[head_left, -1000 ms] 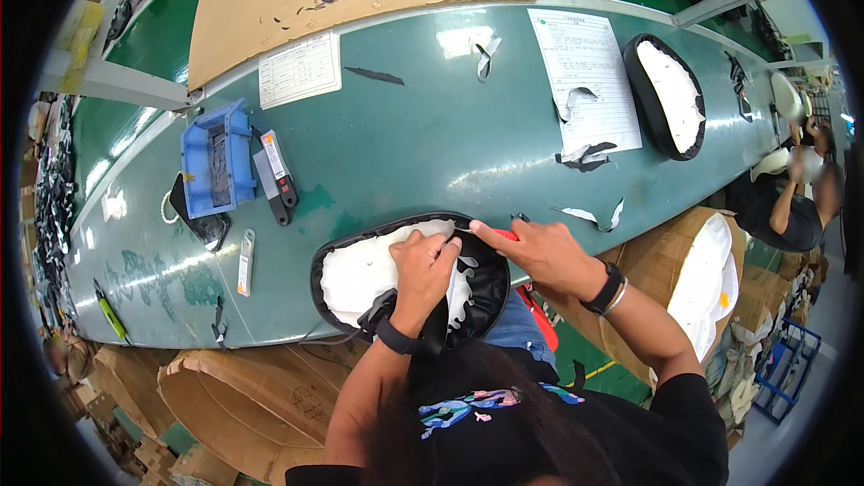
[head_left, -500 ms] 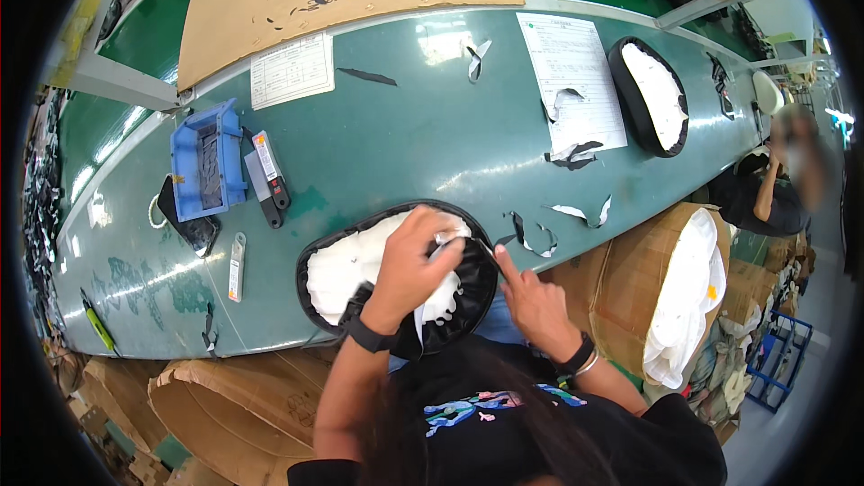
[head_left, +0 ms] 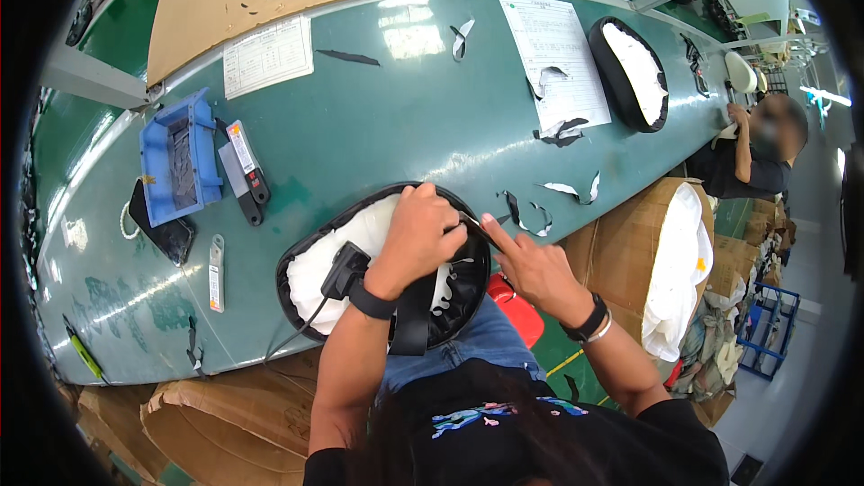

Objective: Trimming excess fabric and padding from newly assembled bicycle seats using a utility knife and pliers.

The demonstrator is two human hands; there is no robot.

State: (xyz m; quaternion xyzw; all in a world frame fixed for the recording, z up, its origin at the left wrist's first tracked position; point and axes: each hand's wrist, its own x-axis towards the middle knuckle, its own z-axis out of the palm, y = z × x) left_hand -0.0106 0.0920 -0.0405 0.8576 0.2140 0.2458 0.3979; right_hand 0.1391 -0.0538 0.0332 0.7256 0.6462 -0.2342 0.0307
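Observation:
A rounded pad with a black cover and white inside (head_left: 310, 261) lies at the table's front edge, partly over my lap. My left hand (head_left: 421, 236) is closed over its right half, pinching a strip of black cover material (head_left: 411, 319) that hangs down toward me. At the pad's upper right rim is my right hand (head_left: 535, 274), closed around a slim dark cutting tool (head_left: 479, 229), index finger stretched along it. The tool's tip is close to my left fingertips; whether it touches the cover cannot be made out. A black device with a cable (head_left: 346, 270) sits by my left wrist.
On the green table (head_left: 360, 144) lie a blue bin (head_left: 180, 157), cutter knives (head_left: 241, 171), a green-handled knife (head_left: 84, 351), paper sheets (head_left: 549, 54), scraps (head_left: 531, 216) and another black-and-white pad (head_left: 630, 72). Cardboard boxes (head_left: 621, 256) border the front; a co-worker (head_left: 751, 148) sits far right.
The view has shifted, and a red object shows beside my lap. The hanging strip now shows its black side, where white showed before. Both hands stay at the pad's right part.

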